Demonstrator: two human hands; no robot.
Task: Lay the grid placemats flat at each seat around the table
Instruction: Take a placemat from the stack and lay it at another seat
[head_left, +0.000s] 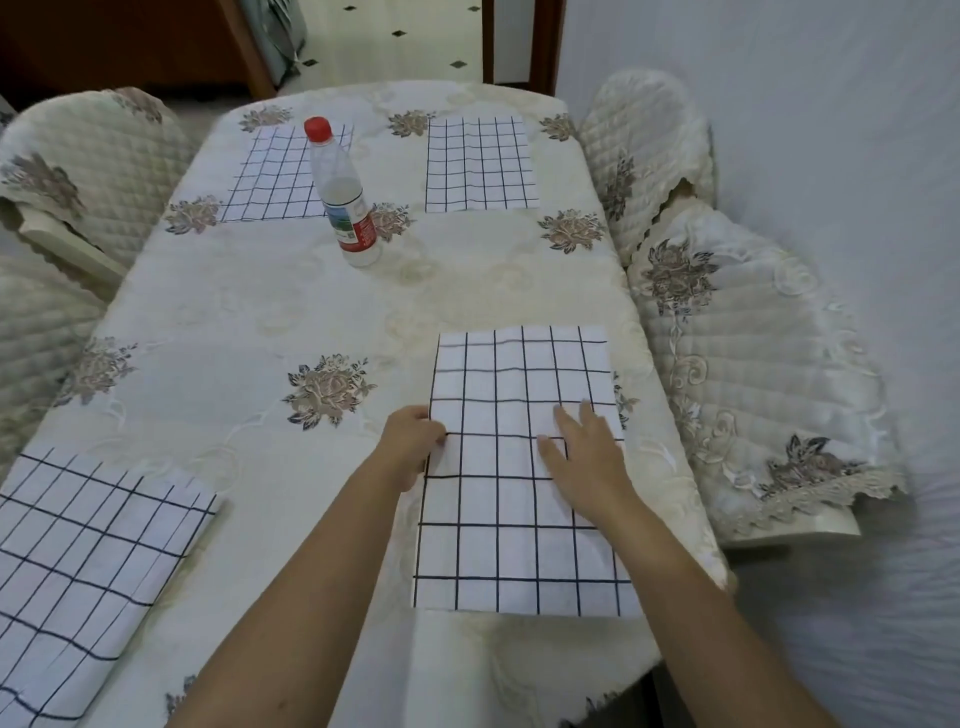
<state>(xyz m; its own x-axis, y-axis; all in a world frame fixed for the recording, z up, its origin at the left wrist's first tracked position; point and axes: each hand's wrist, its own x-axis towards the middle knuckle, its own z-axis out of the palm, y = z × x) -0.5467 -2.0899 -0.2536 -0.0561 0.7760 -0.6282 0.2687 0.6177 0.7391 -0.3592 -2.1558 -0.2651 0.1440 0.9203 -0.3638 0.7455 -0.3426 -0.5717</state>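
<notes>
The left hand (413, 441) sits at the left edge of the near right placemat (519, 519), fingers curled and gripping that edge, with the fingertips on top of the mat. The right hand (582, 452) lies released on the same mat, palm down, fingers straight and spread, pressing near its middle. This mat lies flat at the table's near right corner, its long side running along the right edge of the table (249, 312). A cream cloth (327, 389) with flower patterns covers the table.

At the near left corner lies the near left placemat (78, 561), turned at a slant to the table edges and running out of view at the left and bottom.

Further on, near the middle of the table towards the far end, a clear plastic bottle (345, 197) with a red cap stands on the cloth, just beside the near right corner of the far left placemat (270, 176). That mat lies flat by the far left corner. The far right placemat (480, 163) lies flat by the far right corner, well apart from the bottle.

Quilted covered chairs stand along both sides: two at the right edge, a nearer chair (737, 364) and a farther chair (649, 156), and a left chair (93, 171) at the left edge.
</notes>
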